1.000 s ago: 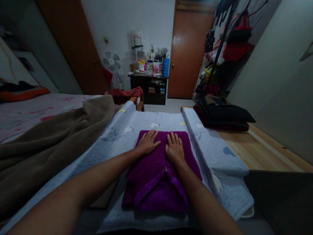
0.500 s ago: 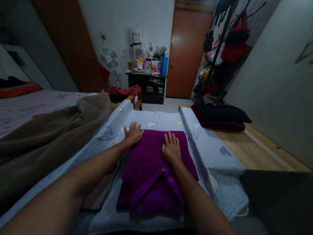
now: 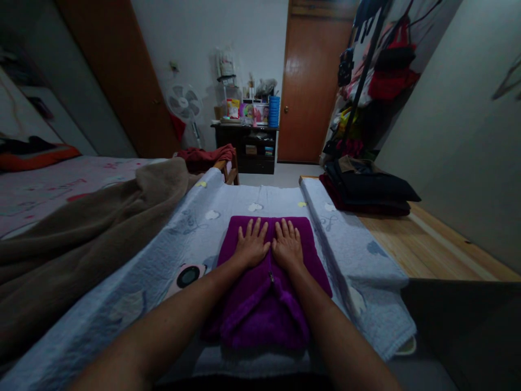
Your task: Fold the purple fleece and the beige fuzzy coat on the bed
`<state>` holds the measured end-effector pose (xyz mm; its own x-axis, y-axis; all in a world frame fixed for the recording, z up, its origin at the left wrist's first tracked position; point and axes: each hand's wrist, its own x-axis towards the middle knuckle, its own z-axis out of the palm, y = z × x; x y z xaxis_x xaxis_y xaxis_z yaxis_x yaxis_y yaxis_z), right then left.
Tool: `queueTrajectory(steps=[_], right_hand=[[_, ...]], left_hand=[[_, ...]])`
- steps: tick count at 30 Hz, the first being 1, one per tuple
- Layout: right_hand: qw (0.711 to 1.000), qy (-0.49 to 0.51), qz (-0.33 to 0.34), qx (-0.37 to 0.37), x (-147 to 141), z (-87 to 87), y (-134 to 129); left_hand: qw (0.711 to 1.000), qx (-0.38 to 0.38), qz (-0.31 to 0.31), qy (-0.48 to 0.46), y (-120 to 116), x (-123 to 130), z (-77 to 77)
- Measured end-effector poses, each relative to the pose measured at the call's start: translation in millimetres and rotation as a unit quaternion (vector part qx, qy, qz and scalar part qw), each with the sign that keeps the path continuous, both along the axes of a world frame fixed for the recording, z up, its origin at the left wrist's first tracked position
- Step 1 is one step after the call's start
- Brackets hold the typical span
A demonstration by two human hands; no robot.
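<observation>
A folded purple zip-up jacket [image 3: 264, 293] lies flat on the pale blue patterned sheet [image 3: 228, 198], its fuzzy collar and zipper pull toward me. My left hand [image 3: 253, 243] rests palm down on its upper left part, fingers spread. Beside it, across the zipper line, my right hand [image 3: 287, 243] lies flat on the upper right part, fingers also stretched out. Neither hand grips the cloth. Partly hidden by my left forearm is a flat pinkish object with a dark round ring [image 3: 188, 276].
Dark folded clothes [image 3: 366, 187] are stacked on the wooden surface [image 3: 391, 239] at right. A brown blanket [image 3: 101, 228] covers part of the bed at left. Farther back stand a fan [image 3: 184, 102], a dark cabinet [image 3: 228, 146] and a closed door [image 3: 311, 87].
My left hand has moved right, from the jacket's upper left edge onto its top near the zipper. The ringed object shows more now. My right hand has stayed nearly in place.
</observation>
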<state>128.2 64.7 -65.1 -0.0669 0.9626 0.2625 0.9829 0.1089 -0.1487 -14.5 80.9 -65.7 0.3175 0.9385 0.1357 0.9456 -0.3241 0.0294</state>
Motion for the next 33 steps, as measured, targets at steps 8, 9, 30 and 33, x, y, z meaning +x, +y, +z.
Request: queueTrajectory(steps=[8,9,30,33], right_hand=[[0.999,0.004,0.013,-0.041,3.5,34.6,9.6],[0.998,0.004,0.010,-0.056,3.7,42.3,14.0],[0.997,0.011,-0.075,-0.031,1.3,6.8,25.3],[0.995,0.011,-0.084,-0.051,0.9,7.6,17.5]], left_hand=[[1.000,-0.001,0.027,-0.008,-4.1,3.9,-1.1],[1.000,-0.002,0.028,-0.009,-4.2,4.0,-1.3],[0.999,-0.005,0.032,-0.024,-3.8,4.8,-2.1],[0.999,-0.006,0.032,-0.028,-4.0,5.0,-1.9]])
